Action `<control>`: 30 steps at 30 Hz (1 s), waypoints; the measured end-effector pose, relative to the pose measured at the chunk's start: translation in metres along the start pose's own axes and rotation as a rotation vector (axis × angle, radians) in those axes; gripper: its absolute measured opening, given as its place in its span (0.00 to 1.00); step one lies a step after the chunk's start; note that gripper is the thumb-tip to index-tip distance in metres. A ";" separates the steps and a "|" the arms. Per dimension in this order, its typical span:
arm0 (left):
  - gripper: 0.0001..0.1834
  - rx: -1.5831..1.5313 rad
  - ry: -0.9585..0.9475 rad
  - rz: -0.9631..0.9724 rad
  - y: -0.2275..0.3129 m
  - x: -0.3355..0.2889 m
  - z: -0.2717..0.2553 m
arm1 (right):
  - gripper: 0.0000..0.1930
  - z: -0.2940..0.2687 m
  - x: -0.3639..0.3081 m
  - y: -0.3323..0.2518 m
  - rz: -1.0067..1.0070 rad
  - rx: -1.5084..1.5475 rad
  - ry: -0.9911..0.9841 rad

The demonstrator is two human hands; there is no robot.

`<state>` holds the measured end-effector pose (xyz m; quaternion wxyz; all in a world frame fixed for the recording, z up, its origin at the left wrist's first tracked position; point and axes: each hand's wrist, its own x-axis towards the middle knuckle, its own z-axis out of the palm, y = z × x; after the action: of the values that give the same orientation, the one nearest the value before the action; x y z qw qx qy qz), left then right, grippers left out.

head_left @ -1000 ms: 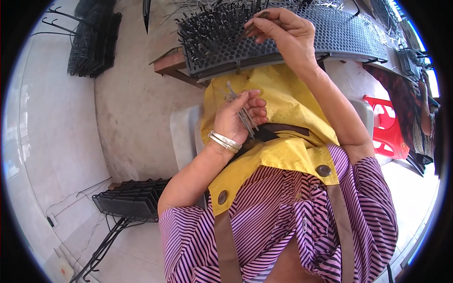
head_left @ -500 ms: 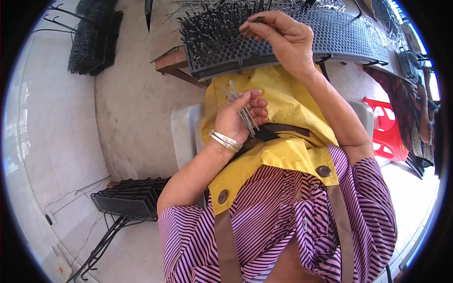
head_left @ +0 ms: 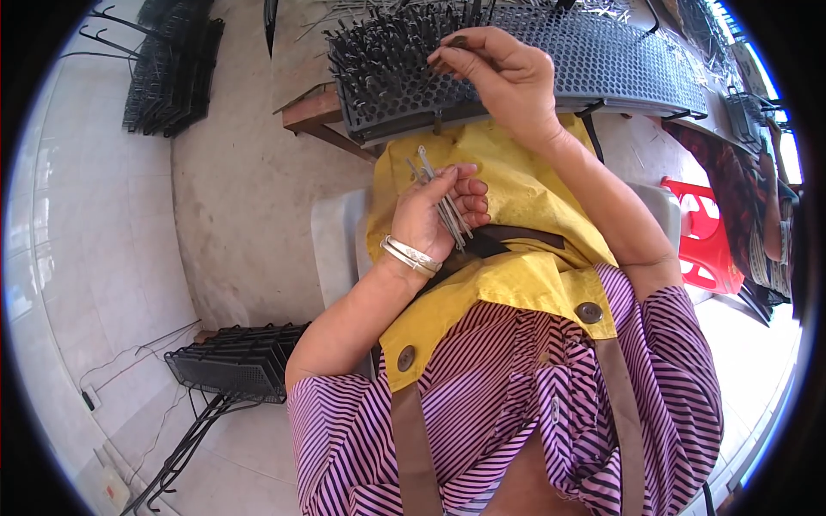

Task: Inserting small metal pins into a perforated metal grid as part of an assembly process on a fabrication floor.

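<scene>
My left hand (head_left: 422, 208) rests over the yellow apron on my lap, its fingers curled round a small bundle of thin grey metal strips (head_left: 450, 217). The strips stick out past both sides of the grip. Up at the black perforated rack (head_left: 611, 73), my right hand (head_left: 520, 82) is closed in a pinch just above the holes. What lies between those fingertips is too small to make out. Many slim dark pieces (head_left: 383, 64) stand upright, packed closely in the rack's left part, beside the right fingertips. Bare holes show across its right part.
A wooden support (head_left: 314, 112) is under the rack's left end. Stacked black racks stand at the far left (head_left: 176, 77) and lower left (head_left: 232, 365). To the right are a red plastic stool (head_left: 705, 236) and another person's arm (head_left: 777, 215). Loose strips lie behind the rack.
My right hand has shifted slightly left, still pinched over the rack. My left hand and its bundle have stayed in place.
</scene>
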<state>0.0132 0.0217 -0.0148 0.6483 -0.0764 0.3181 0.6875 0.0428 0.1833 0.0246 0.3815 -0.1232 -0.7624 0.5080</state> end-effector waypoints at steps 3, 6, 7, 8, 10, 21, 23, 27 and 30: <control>0.13 0.001 0.003 -0.005 0.000 0.000 0.000 | 0.07 0.004 -0.001 -0.013 -0.136 -0.217 -0.006; 0.13 0.008 0.002 -0.002 0.000 -0.001 0.001 | 0.10 0.006 0.004 -0.013 -0.251 -0.276 -0.003; 0.13 0.010 -0.003 -0.002 0.000 -0.001 0.001 | 0.10 0.006 0.006 -0.012 -0.314 -0.295 -0.030; 0.13 0.010 -0.004 -0.002 0.000 -0.001 0.000 | 0.10 0.006 0.008 -0.011 -0.377 -0.315 -0.057; 0.13 0.020 -0.004 -0.006 0.000 -0.001 -0.001 | 0.09 0.008 0.013 -0.012 -0.422 -0.325 -0.064; 0.13 0.033 0.010 -0.003 0.002 0.001 -0.002 | 0.05 0.016 0.037 -0.018 -0.290 -0.259 -0.170; 0.13 0.037 0.012 0.005 0.003 0.001 -0.001 | 0.02 0.009 0.038 -0.028 -0.164 -0.125 -0.306; 0.14 0.033 -0.005 -0.028 0.002 0.001 -0.005 | 0.05 0.004 0.038 -0.022 -0.157 -0.253 -0.230; 0.14 0.031 0.006 -0.038 -0.004 0.003 -0.013 | 0.04 0.008 0.029 -0.011 -0.339 -0.438 -0.144</control>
<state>0.0129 0.0171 -0.0281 0.6615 -0.0743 0.3291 0.6698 0.0199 0.1894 0.0458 0.3699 -0.0372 -0.8889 0.2675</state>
